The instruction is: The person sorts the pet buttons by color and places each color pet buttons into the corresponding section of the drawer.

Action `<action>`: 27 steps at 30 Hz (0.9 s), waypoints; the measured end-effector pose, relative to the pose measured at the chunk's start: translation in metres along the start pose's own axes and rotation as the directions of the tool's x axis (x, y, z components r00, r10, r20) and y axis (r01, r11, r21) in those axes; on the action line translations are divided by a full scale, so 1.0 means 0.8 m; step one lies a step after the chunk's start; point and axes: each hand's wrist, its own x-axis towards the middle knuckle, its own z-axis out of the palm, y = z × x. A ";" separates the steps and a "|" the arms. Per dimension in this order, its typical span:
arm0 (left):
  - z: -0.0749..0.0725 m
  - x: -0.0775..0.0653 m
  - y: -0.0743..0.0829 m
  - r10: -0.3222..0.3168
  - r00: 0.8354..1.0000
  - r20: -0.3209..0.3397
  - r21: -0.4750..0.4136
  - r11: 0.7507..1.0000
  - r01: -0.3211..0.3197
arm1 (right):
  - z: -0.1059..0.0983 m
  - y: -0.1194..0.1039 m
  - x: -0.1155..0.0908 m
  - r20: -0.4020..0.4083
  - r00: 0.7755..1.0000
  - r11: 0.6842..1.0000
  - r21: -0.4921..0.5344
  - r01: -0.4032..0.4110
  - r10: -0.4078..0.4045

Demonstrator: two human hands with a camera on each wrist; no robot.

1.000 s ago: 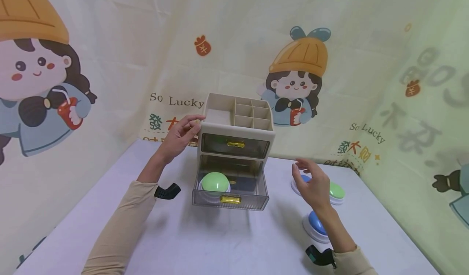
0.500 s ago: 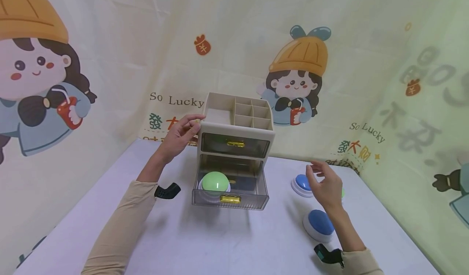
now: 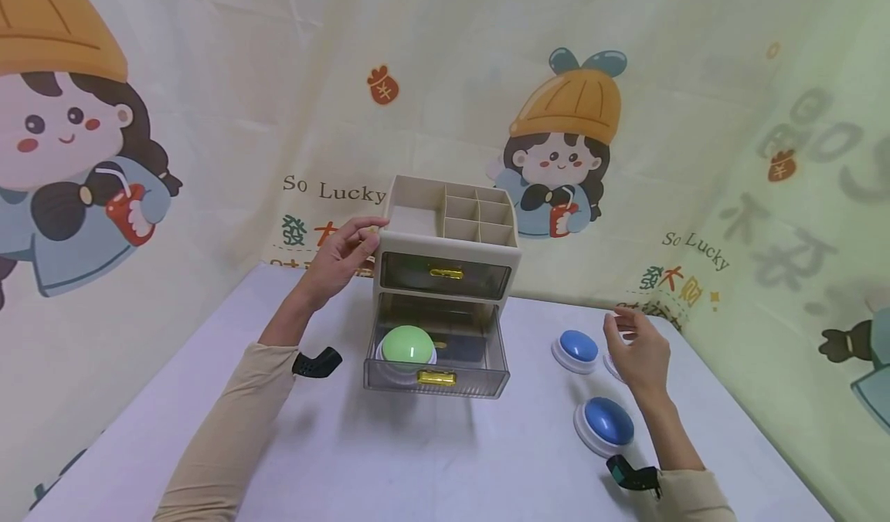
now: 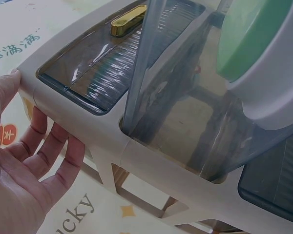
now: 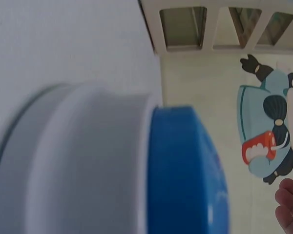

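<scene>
A cream desktop drawer organizer (image 3: 389,242) stands mid-table, divided compartments on top. My left hand (image 3: 332,266) holds its upper left corner; the left wrist view shows the thumb on the front edge and curled fingers against the side. One smoky clear drawer (image 3: 494,356) below the top one is pulled out. Inside sits a green push button (image 3: 408,344) on a white base. My right hand (image 3: 641,356), fingers loosely bent and holding nothing, hovers above a mostly hidden round base (image 3: 610,366) on the right.
Two blue push buttons, a farther one (image 3: 578,345) and a nearer one (image 3: 609,421), stand on the white table (image 3: 445,460) left of my right forearm. A printed cloth (image 3: 445,120) hangs behind and at the sides. The top drawer (image 3: 446,276) is closed.
My right hand has moved rightward, uncovering both blue buttons and coming over the spot where the green button on the table showed. The left hand and organizer have stayed put.
</scene>
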 end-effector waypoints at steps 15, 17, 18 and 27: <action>-0.002 -0.001 0.002 -0.003 1.000 0.006 0.003 1.000 0.003 | -0.009 0.046 -0.005 0.058 0.982 0.981 -0.083 -0.176 0.181; -0.001 -0.001 0.002 -0.005 1.000 0.007 -0.002 1.000 0.006 | -0.010 0.053 -0.006 0.084 0.974 0.975 -0.092 -0.202 0.209; -0.001 -0.001 0.002 -0.007 1.000 0.008 -0.004 1.000 0.007 | -0.010 0.056 -0.006 0.097 0.970 0.972 -0.091 -0.217 0.225; -0.001 0.000 0.001 -0.003 1.000 0.006 -0.005 1.000 0.003 | -0.019 0.070 -0.008 0.231 0.896 0.924 -0.035 -0.380 0.378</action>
